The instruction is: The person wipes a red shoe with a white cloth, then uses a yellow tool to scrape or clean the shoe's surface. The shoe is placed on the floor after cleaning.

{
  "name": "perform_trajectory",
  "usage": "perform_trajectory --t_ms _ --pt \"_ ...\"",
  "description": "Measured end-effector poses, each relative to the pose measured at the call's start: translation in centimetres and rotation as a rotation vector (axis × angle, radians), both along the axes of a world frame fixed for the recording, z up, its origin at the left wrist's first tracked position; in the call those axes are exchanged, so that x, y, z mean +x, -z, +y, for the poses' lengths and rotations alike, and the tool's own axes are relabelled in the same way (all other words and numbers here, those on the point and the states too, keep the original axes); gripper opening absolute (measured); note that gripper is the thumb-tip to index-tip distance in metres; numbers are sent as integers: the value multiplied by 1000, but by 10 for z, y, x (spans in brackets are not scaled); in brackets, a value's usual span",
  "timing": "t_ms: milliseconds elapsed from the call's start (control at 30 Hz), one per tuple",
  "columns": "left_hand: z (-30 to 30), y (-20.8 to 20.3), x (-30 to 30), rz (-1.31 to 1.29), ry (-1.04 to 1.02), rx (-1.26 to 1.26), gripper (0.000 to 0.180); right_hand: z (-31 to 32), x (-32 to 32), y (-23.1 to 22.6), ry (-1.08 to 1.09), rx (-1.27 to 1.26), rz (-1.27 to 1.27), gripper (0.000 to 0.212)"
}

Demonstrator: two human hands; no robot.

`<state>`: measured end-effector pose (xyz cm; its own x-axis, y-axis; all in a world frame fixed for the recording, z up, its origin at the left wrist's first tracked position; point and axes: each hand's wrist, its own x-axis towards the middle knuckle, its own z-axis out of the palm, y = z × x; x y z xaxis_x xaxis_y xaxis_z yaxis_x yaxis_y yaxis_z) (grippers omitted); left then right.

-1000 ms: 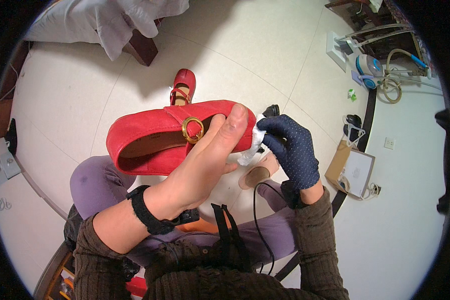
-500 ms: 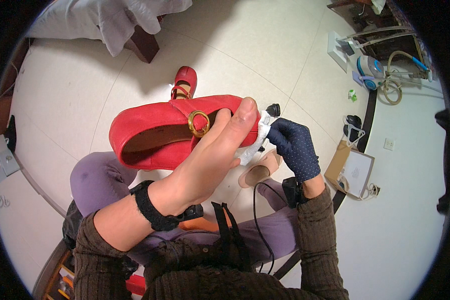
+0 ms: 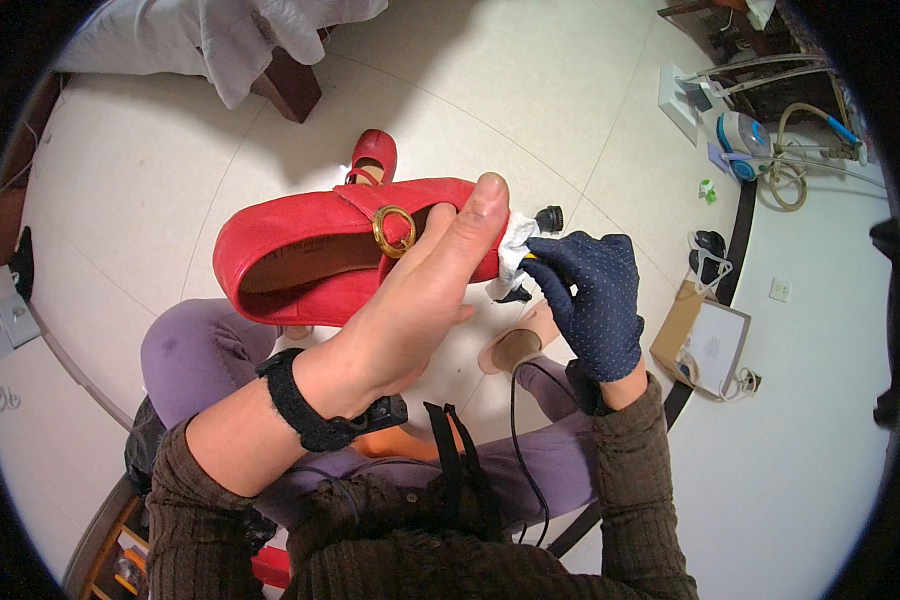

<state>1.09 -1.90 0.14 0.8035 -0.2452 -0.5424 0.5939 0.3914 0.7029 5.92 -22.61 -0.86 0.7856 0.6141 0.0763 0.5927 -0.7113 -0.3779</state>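
My bare left hand [image 3: 425, 290] grips a red leather shoe [image 3: 270, 225] with a gold round buckle [image 3: 394, 231]. Its thumb lies along the shoe's upper, and some fingers reach into the opening near the toe end. On my right hand [image 3: 595, 300] is a dark blue dotted glove. Its fingers pinch a crumpled white cloth [image 3: 511, 258] against the shoe's toe end. A bit of yellow shows at the gloved fingertips, too small to name. Beyond the held shoe, a second red shoe [image 3: 374, 150] rests on the floor, partly hidden.
A small black cylindrical thing [image 3: 549, 219] shows just past the cloth. An open cardboard box [image 3: 705, 340] stands by the right wall, near a blue and white appliance with a hose [image 3: 740, 140]. Grey fabric [image 3: 160, 40] hangs over dark wooden furniture at the far left.
The gloved hand has turned, with more of its back showing, and the cloth has bunched up at the toe. The held shoe has shifted slightly up and left.
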Motion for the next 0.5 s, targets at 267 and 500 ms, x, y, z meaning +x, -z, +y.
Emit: perform_trajectory --t_ms 267,500 --pt "-9 2 -1 -152 -149 26 71 4 -1 1 -63 -29 -127 16" --pt "-7 2 0 -126 -151 3 64 0 1 2 -21 -73 -106 23"
